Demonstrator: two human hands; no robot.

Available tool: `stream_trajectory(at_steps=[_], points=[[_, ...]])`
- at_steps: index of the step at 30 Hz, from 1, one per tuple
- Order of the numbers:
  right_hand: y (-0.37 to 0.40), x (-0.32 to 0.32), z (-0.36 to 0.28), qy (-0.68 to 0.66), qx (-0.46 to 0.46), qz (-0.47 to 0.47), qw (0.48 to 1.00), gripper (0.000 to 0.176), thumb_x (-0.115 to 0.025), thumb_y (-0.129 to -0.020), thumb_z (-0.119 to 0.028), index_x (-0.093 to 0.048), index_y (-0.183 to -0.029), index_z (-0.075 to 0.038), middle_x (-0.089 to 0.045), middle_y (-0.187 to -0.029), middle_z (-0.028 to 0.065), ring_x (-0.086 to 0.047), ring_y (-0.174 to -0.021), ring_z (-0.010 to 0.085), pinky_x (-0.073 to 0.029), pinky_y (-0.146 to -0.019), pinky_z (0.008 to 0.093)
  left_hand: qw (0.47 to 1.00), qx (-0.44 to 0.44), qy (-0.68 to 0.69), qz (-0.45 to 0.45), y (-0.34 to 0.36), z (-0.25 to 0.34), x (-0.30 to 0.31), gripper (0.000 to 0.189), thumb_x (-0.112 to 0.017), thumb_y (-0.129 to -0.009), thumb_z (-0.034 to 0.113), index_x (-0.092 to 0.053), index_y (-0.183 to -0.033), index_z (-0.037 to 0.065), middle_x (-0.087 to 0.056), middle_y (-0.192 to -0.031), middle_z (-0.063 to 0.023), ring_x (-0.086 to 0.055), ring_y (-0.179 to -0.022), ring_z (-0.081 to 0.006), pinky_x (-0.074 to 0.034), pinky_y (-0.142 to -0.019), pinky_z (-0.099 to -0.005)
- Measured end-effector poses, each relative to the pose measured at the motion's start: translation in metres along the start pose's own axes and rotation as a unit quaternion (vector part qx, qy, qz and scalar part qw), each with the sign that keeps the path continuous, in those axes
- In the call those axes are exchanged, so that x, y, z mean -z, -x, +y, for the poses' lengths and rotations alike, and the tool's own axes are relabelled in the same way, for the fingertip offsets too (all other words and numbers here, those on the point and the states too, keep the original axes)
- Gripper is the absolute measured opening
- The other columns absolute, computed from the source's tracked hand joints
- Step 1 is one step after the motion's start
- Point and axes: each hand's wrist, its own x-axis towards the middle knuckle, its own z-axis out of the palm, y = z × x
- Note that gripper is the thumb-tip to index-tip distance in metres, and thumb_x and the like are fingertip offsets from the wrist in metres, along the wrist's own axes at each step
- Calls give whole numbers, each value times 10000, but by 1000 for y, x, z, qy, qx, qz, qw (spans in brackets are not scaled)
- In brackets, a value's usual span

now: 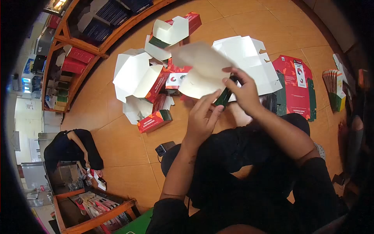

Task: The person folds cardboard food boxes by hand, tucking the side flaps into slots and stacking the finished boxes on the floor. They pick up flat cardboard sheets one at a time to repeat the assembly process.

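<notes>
The tiled floor (126,150) carries open-flapped boxes (155,121), white-faced flat blanks (251,58) and a red flattened carton (292,87).

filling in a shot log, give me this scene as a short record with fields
left hand: pinching the dark green edge of a carton
right hand: thumb and fingers on the same carton
carton state: white inside showing, partly blurred
picture left: pile of open boxes on the floor
picture right: flat red blank, beside white-side-up sheets
background: another person, bent over
</notes>
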Motion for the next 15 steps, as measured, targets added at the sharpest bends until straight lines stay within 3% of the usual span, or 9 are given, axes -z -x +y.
stream_trajectory(at_steps=[1, 3, 4, 6, 7, 9, 11, 14, 15], points=[[-6, 4, 3, -95, -39, 8, 995, 316, -689, -834, -98, -642, -1142, -46, -584, -937, 7, -547, -875, 105, -465, -798, 256, 1000, 0, 0, 1, 1, -7, 0, 271, -631, -907, 58, -609, -1164, -25, -636, -1119, -144, -610, -990, -212, -467, -855, -299], [-16, 13, 1, -226, -112, 40, 967, 251, -672, -808, -52, -639, -1057, -61, -570, -904, -10, -543, -852, 95, -456, -780, 243, 961, -4, -62, 269, 0, -21, 2, 318, -569, -960, 109, -547, -1251, -19, -599, -1186, -115, -577, -1084, -220, -435, -947, -308], [-20, 17, 2, -226, -111, 40, 967, 251, -672, -808, -52, -639, -1057, -61, -570, -904, -10, -543, -852, 95, -456, -780, 243, 961, -5, -62, 270, -4, -28, 6, 318, -569, -960, 109, -547, -1251, -19, -599, -1186, -115, -577, -1084, -220, -435, -947, -308], [-27, 26, 5, -275, -75, -16, 958, 207, -639, -796, -19, -602, -995, -66, -557, -901, -16, -531, -822, 91, -447, -753, 238, 883, 100, 117, 444, -16, -40, 24, 294, -556, -971, 124, -572, -1226, -21, -565, -1214, -128, -557, -1069, -185, -456, -934, -326], [-28, 30, 8, -276, -74, -17, 958, 207, -639, -796, -19, -602, -995, -66, -557, -901, -16, -531, -822, 91, -447, -753, 238, 883, 98, 116, 444, -16, -40, 33, 294, -556, -971, 124, -572, -1226, -21, -565, -1214, -128, -557, -1069, -185, -456, -934, -326], [-29, 31, 9, -242, -119, -80, 960, 204, -629, -779, -10, -563, -967, -55, -564, -939, -4, -542, -854, 98, -457, -776, 255, 866, 211, 410, 195, -13, -37, 52, 372, -518, -993, 214, -481, -1300, 7, -565, -1221, -99, -543, -1134, -195, -433, -993, -332], [-23, 25, 4, -244, -88, -79, 963, 242, -659, -799, -61, -577, -1025, -36, -580, -984, 20, -567, -926, 121, -469, -819, 273, 887, 294, 331, 129, -4, -59, 53, 399, -553, -989, 252, -506, -1270, -28, -619, -1133, -101, -610, -1019, -189, -499, -892, -320], [-22, 28, 8, -223, -220, -92, 945, 494, -650, -911, -366, -563, -1224, 6, -604, -1127, 108, -567, -1071, 178, -452, -924, 309, 904, 300, 262, 152, -3, -47, 36, 402, -564, -989, 264, -520, -1248, -40, -639, -1090, -104, -635, -971, -200, -533, -829, -326], [-23, 30, 4, -222, -218, -92, 946, 494, -650, -911, -366, -563, -1224, 6, -604, -1127, 108, -567, -1071, 178, -452, -924, 309, 900, 273, 304, 151, 0, -51, 33, 414, -569, -988, 274, -517, -1250, -44, -631, -1111, -113, -635, -978, -205, -539, -822, -334]])
